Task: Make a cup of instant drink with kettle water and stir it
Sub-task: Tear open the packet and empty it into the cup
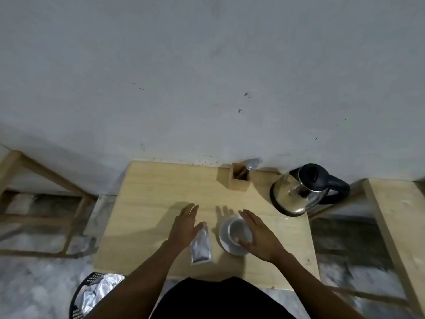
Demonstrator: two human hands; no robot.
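Right hand (pixel 257 238): grip wide, fingers spread and extended toward the far side, palm down over the right part of the cup (pixel 238 230); the thumb lies at the cup's near rim, though whether it touches cannot be told. Nothing is clasped. The cup, metallic and seen from above, stands on a pale saucer (pixel 224 238) at the near-centre of the table (pixel 149 203).

Left hand (pixel 186 226): grip likewise wide, fingers straight and pointing far, palm down above the table surface. Its thumb lies at the far end of a silver sachet (pixel 200 246), which rests flat on the table just left of the saucer, its long axis running near to far. The sachet is not enclosed by the hand; contact with the thumb cannot be told.

Far of the hands, against the wall (pixel 207 65), a small wooden holder (pixel 236 180) stands upright with a metal fork (pixel 251 163) leaning out of it, tines up and to the right. To the far right of the table stands the kettle (pixel 303 192), a clear-bodied vessel with black lid and black handle, the handle turned right; it stands well apart from the cup.

Beyond the table: a wooden frame (pixel 41 196) at left, a wooden bench (pixel 395 226) at right, and at the near left, on the floor, a dark perforated basket (pixel 80 293) holding crumpled foil (pixel 101 287).
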